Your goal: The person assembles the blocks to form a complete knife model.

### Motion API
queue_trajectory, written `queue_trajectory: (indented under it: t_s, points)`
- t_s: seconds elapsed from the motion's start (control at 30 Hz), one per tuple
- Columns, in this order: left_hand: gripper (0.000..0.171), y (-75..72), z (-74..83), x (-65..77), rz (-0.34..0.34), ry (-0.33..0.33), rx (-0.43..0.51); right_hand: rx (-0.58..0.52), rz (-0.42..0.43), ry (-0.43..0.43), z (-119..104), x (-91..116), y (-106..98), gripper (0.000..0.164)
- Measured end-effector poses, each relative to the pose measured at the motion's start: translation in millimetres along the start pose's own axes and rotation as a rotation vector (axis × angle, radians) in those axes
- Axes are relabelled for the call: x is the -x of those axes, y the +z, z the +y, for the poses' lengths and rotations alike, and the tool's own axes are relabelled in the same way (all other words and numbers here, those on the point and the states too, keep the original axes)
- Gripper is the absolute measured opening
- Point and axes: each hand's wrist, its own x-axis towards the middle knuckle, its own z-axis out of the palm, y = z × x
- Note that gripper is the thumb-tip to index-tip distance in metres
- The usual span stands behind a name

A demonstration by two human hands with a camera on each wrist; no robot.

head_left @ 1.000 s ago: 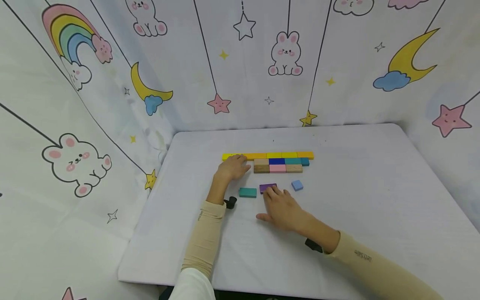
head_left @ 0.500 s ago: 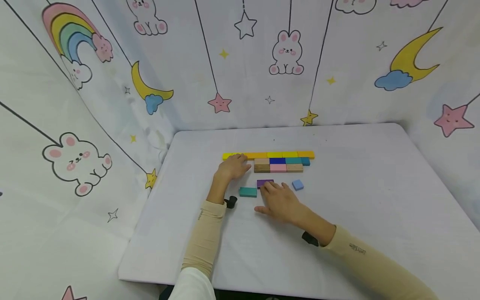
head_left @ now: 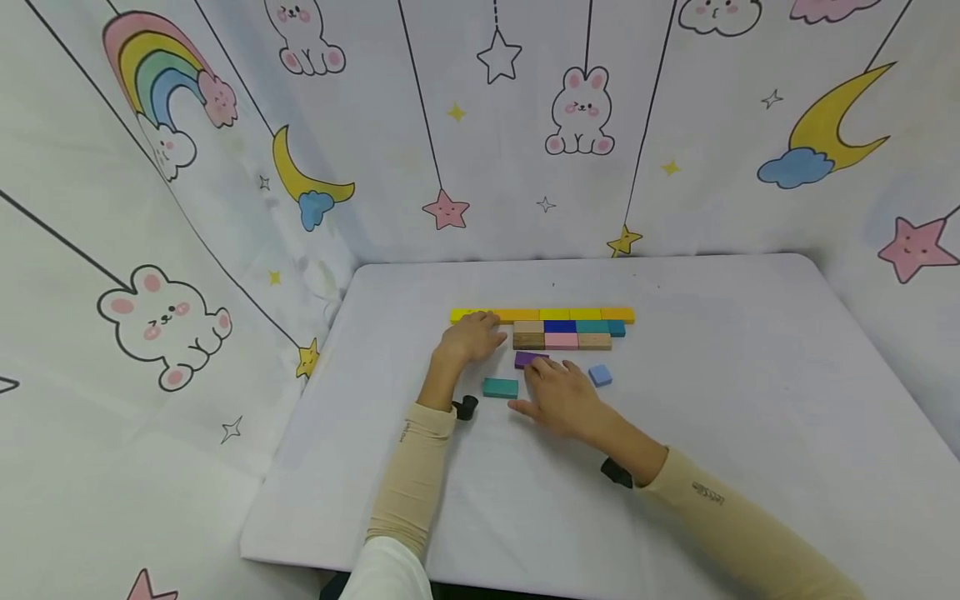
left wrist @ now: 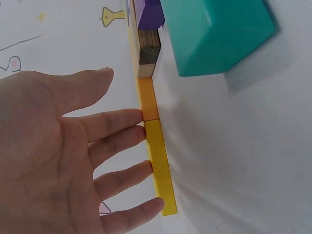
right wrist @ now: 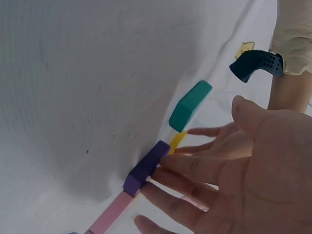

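Observation:
My left hand point(head_left: 468, 337) rests its fingertips on the left end of a long row of yellow and orange blocks point(head_left: 555, 315). In the left wrist view its nearly straight fingers touch the side of a yellow block point(left wrist: 162, 170). My right hand point(head_left: 562, 398), fingers extended, touches a purple block point(head_left: 529, 359) just in front of the assembled rows. In the right wrist view three fingertips press along the purple block's side point(right wrist: 146, 168), with a pink block point(right wrist: 112, 212) beyond it. A teal block point(head_left: 500, 388) lies loose between the hands.
Against the yellow row sit shorter rows with wood-coloured point(head_left: 528, 340), dark blue point(head_left: 559, 327), pink and teal blocks. A small light blue block point(head_left: 600, 375) lies to the right of my right hand. Everything is on a white-covered table point(head_left: 750, 400) before a patterned cloth backdrop.
My right hand has slid the purple block away from me and slightly left, closer to the assembled rows. My left hand stays at the yellow row.

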Motion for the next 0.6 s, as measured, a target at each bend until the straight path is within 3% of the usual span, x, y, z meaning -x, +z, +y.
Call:
queue_trajectory:
  t_s: [0.6]
  points:
    - [0.056,-2.3,0.9,3.3,-0.010,0.003,0.021,-0.115,-0.015,-0.003,11,-7,0,0.077]
